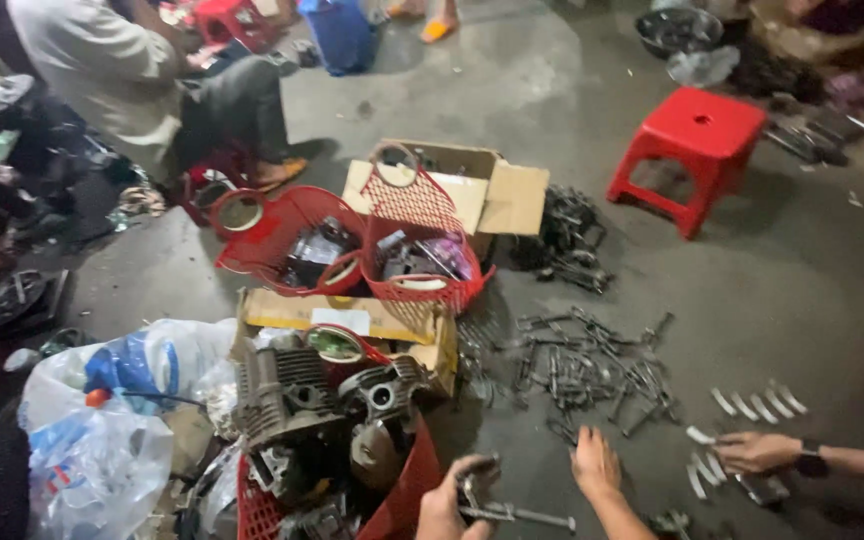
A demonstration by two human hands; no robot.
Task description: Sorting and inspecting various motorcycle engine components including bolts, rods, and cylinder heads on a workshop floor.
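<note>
My left hand (444,508) is at the bottom edge, closed around a small grey metal part with a rod (512,514) sticking out to the right. My right hand (595,464) rests palm down on the concrete floor, fingers together, just below a scattered pile of dark metal rods and bolts (592,365); nothing shows in it. A red basket of engine cylinders and casings (327,440) sits right beside my left hand.
A co-worker's hand with a wristwatch (760,450) reaches in from the right among a row of light metal pieces (752,405). Two red mesh baskets (417,250), cardboard boxes (492,190), a red plastic stool (697,140), plastic bags (112,420) and a seated person (122,70) lie beyond.
</note>
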